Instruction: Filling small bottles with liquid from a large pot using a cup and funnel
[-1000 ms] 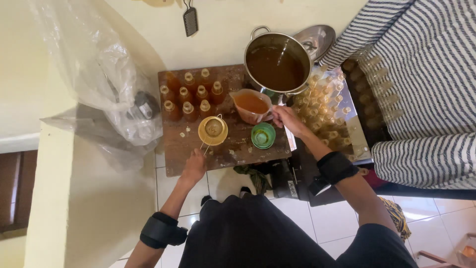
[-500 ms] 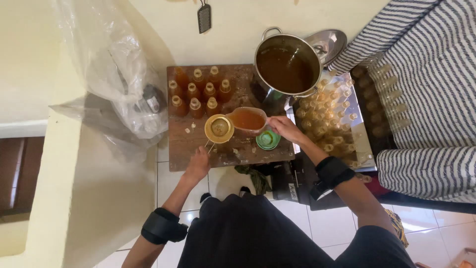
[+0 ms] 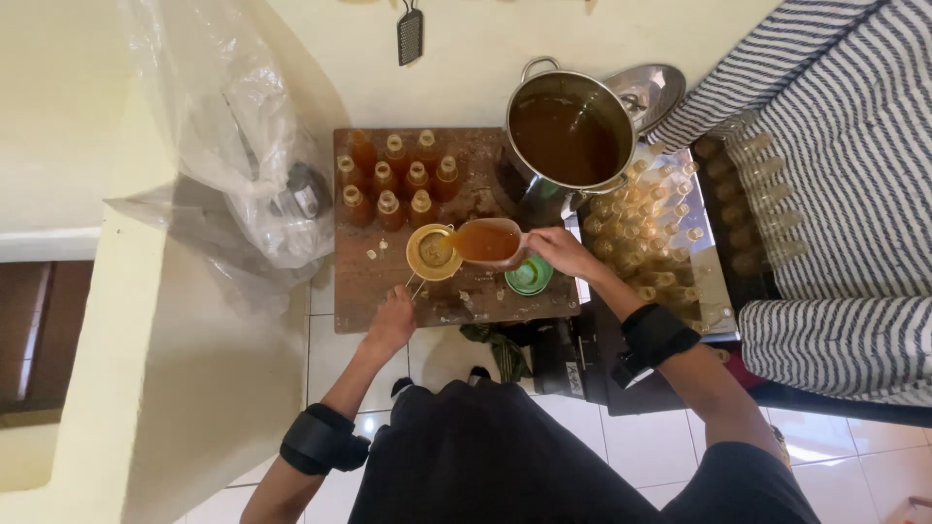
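Holding tight, the fingers of the right hand (image 3: 558,250) are curled around the handle side of a small jug (image 3: 485,241) full of brown liquid. The jug is tipped to the left, and its lip is right at the edge of a round yellow strainer (image 3: 433,252). The right wrist is bent a little, and the arm runs back and down to the right, with a black band (image 3: 652,336) around the forearm. The fingers of the left hand (image 3: 392,320) are closed on the thin handle of the strainer, low on the near side of it. What sits under the strainer is hidden. The left arm is stretched out nearly straight, going down and to the left, and it has a black band (image 3: 320,442) too, near the elbow. Both hands work over a stained wooden board (image 3: 364,281). Behind the strainer stand small filled bottles (image 3: 393,180) in rows, close together. A green lid (image 3: 529,277) lies on the board just below the jug. A big metal pot (image 3: 566,131) of brown liquid stands behind the right hand. Many empty clear bottles (image 3: 650,228) are packed to the right of the board. A big clear plastic bag (image 3: 233,146) is on the left.
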